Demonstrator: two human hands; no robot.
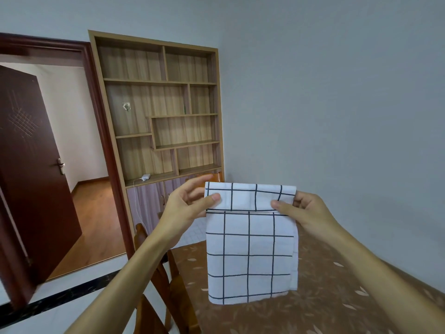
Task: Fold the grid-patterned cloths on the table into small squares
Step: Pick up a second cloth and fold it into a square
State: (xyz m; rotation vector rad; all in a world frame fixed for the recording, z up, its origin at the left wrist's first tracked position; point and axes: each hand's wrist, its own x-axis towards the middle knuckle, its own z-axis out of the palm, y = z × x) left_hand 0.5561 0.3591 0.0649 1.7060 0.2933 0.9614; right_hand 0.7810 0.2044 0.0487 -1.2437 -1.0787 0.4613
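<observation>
Cloth (250, 249), grid-patterned — light, limp, centre frame, hanging above table (337, 297). Your left hand (190, 203) and right hand (305, 208) pinch its folded top corners; keep hold there.

A cloth (250, 249) hangs in the air above the table (325, 297), pinched at its top left corner by the left hand (185, 203) and at its top right corner by the right hand (305, 208). Chairs (173, 292) stand along the table's left side. Behind them, against the far wall, is a shelf unit (159, 104). Left of it is an open door (31, 165). A charger (145, 176) lies on a lower ledge of the shelf unit.
</observation>
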